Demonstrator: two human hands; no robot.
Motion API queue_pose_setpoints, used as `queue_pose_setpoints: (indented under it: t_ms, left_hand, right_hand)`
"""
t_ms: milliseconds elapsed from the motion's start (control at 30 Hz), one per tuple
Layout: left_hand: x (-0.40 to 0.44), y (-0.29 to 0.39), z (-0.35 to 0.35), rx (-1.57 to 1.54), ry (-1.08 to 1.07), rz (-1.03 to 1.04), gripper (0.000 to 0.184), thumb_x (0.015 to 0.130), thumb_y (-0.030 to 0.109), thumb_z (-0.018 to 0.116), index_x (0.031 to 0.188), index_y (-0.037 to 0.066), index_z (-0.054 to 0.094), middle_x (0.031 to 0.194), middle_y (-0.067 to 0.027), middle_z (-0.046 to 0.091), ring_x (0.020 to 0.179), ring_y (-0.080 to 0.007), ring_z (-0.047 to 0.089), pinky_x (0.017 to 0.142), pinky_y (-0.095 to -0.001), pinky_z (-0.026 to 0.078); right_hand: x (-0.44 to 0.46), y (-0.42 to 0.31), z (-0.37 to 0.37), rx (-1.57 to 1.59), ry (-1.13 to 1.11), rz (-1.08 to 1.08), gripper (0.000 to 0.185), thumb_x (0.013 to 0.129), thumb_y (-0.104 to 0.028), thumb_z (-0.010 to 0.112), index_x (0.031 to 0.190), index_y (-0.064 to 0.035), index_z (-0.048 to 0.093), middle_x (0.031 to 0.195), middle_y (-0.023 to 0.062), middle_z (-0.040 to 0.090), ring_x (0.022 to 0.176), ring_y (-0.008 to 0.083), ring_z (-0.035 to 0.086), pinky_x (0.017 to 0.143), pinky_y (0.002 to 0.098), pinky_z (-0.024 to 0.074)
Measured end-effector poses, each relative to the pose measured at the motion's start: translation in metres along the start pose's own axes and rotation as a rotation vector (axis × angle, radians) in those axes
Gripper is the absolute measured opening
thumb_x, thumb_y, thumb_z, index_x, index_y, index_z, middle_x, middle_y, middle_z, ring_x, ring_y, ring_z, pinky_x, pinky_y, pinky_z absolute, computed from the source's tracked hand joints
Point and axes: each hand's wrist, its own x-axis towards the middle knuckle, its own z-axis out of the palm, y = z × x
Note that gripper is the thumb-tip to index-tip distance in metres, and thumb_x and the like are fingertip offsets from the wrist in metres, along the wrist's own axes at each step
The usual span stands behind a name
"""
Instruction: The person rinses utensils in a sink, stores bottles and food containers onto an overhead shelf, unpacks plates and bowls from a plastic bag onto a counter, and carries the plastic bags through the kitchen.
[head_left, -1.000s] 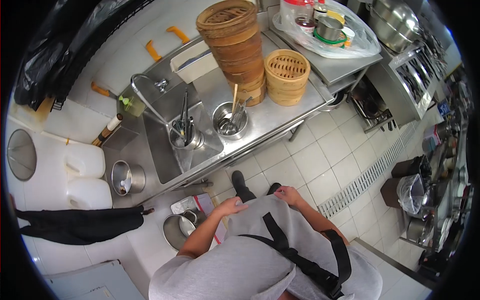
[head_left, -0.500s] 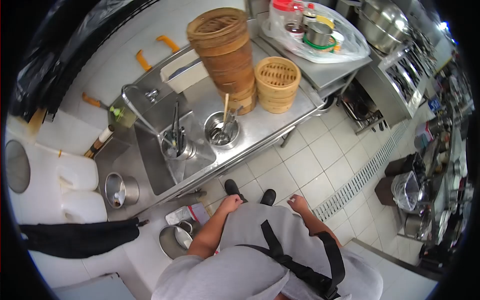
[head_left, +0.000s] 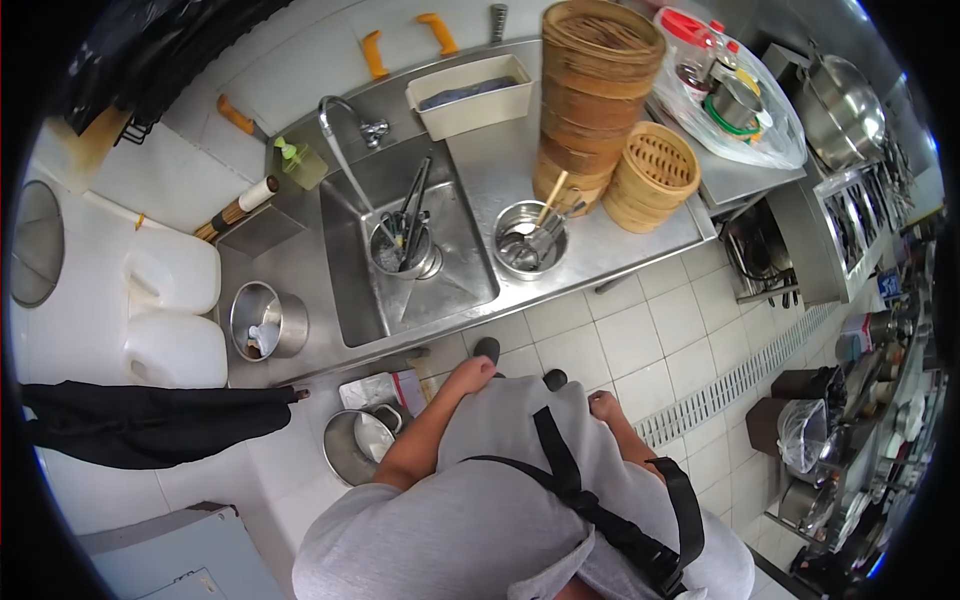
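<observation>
My left hand [head_left: 472,376] hangs in front of the counter's edge, fingers curled in, with no object showing in it. My right hand [head_left: 604,405] is beside my body over the tiled floor, also curled, with nothing visible in it. Both are apart from the counter. Nearest ahead is a steel sink [head_left: 348,300], where a metal pot [head_left: 386,259] holding long utensils stands under the faucet [head_left: 340,150]. On the counter to its right sits a steel container [head_left: 503,240] of utensils. Behind it rise a tall stack of bamboo steamers [head_left: 588,120] and a shorter one [head_left: 645,195].
A steel pot [head_left: 295,325] and white jugs [head_left: 170,350] stand left. Below them, a large pot [head_left: 345,455] is near my left arm. A cream bin [head_left: 475,118] sits behind the sink. At right are a floor drain grate [head_left: 690,410] and crowded shelves [head_left: 860,440].
My view has shifted, so the sink and steamers now appear farther right in the picture. Both hands stay low near my body, and the right one has drawn slightly closer in.
</observation>
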Motion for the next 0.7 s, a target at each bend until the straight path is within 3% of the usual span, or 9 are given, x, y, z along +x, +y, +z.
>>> queue_pose_setpoints:
  t_ms: [33, 67, 133, 300, 467, 533, 600, 667, 700]
  left_hand:
    - [0.000, 0.013, -0.014, -0.104, -0.027, 0.075, 0.028, 0.084, 0.029, 0.059, 0.096, 0.004, 0.064, 0.088, -0.0145, 0.066, 0.083, -0.0269, 0.063, 0.072, -0.0355, 0.049]
    - [0.002, 0.024, -0.029, -0.111, -0.018, 0.074, 0.028, 0.084, 0.029, 0.059, 0.096, 0.004, 0.064, 0.088, -0.0145, 0.066, 0.083, -0.0269, 0.063, 0.072, -0.0355, 0.049]
    - [0.004, 0.037, -0.052, -0.222, -0.074, 0.199, 0.027, 0.086, 0.027, 0.058, 0.098, 0.003, 0.063, 0.085, -0.0107, 0.066, 0.079, -0.0187, 0.062, 0.072, -0.0304, 0.048]
    - [-0.003, 0.046, -0.116, -0.390, -0.268, 0.253, 0.025, 0.088, 0.024, 0.058, 0.102, 0.003, 0.062, 0.088, -0.0044, 0.065, 0.080, -0.0128, 0.059, 0.074, -0.0270, 0.047]
    - [-0.007, 0.038, -0.177, -0.573, -0.434, 0.196, 0.025, 0.090, 0.022, 0.058, 0.105, 0.002, 0.061, 0.093, -0.0022, 0.064, 0.085, -0.0104, 0.058, 0.076, -0.0250, 0.046]
    - [-0.005, 0.039, -0.202, -0.488, -0.382, 0.179, 0.025, 0.089, 0.018, 0.059, 0.108, 0.003, 0.059, 0.096, -0.0037, 0.064, 0.090, -0.0095, 0.058, 0.083, -0.0267, 0.046]
    - [-0.017, 0.055, -0.224, -0.472, -0.484, 0.168, 0.028, 0.090, 0.020, 0.059, 0.113, 0.003, 0.058, 0.104, -0.0038, 0.063, 0.097, -0.0102, 0.056, 0.088, -0.0276, 0.044]
    - [-0.031, 0.087, -0.244, -0.438, -0.661, 0.309, 0.032, 0.090, 0.020, 0.058, 0.118, 0.003, 0.056, 0.114, -0.0040, 0.060, 0.107, -0.0132, 0.053, 0.094, -0.0294, 0.041]
    - [-0.034, 0.105, -0.254, -0.279, -0.743, 0.501, 0.035, 0.092, 0.019, 0.055, 0.124, 0.004, 0.053, 0.127, -0.0068, 0.053, 0.119, -0.0183, 0.046, 0.100, -0.0321, 0.036]
  right_hand:
    - [-0.002, -0.021, 0.001, 0.017, 0.018, -0.057, 0.026, 0.076, -0.025, 0.066, 0.087, -0.0018, 0.067, 0.069, 0.0112, 0.066, 0.059, 0.0178, 0.063, 0.058, 0.0310, 0.0516]
    - [0.002, -0.039, 0.003, 0.006, 0.017, -0.063, 0.026, 0.076, -0.025, 0.066, 0.087, -0.0018, 0.067, 0.069, 0.0112, 0.066, 0.059, 0.0178, 0.063, 0.058, 0.0310, 0.0516]
    - [0.009, -0.069, 0.010, -0.035, 0.025, -0.094, 0.027, 0.076, -0.027, 0.067, 0.088, -0.0029, 0.067, 0.070, 0.0111, 0.066, 0.060, 0.0179, 0.063, 0.058, 0.0301, 0.0514]
    - [0.050, -0.109, 0.023, 0.126, -0.016, -0.037, 0.016, 0.078, -0.014, 0.059, 0.087, -0.0043, 0.067, 0.067, 0.0110, 0.065, 0.057, 0.0171, 0.062, 0.052, 0.0302, 0.0491]
    - [0.057, -0.140, 0.035, 0.225, 0.018, -0.021, 0.014, 0.081, -0.014, 0.057, 0.086, -0.0031, 0.064, 0.067, 0.0090, 0.062, 0.054, 0.0146, 0.058, 0.047, 0.0271, 0.0467]
    - [0.062, -0.133, 0.051, 0.239, 0.028, 0.007, 0.015, 0.081, -0.014, 0.057, 0.087, -0.0024, 0.063, 0.064, 0.0085, 0.061, 0.052, 0.0146, 0.056, 0.046, 0.0273, 0.0447]
    - [0.055, -0.127, 0.067, 0.262, 0.026, -0.056, 0.015, 0.081, -0.016, 0.060, 0.086, -0.0015, 0.062, 0.064, 0.0084, 0.060, 0.051, 0.0144, 0.055, 0.045, 0.0275, 0.0441]
    - [0.045, -0.123, 0.082, 0.210, 0.029, -0.026, 0.020, 0.081, -0.019, 0.062, 0.090, -0.0010, 0.064, 0.068, 0.0096, 0.062, 0.055, 0.0159, 0.057, 0.047, 0.0288, 0.0461]
    - [0.046, -0.115, 0.091, 0.061, 0.064, -0.007, 0.027, 0.081, -0.022, 0.063, 0.096, -0.0008, 0.066, 0.075, 0.0130, 0.065, 0.061, 0.0181, 0.060, 0.054, 0.0313, 0.0499]
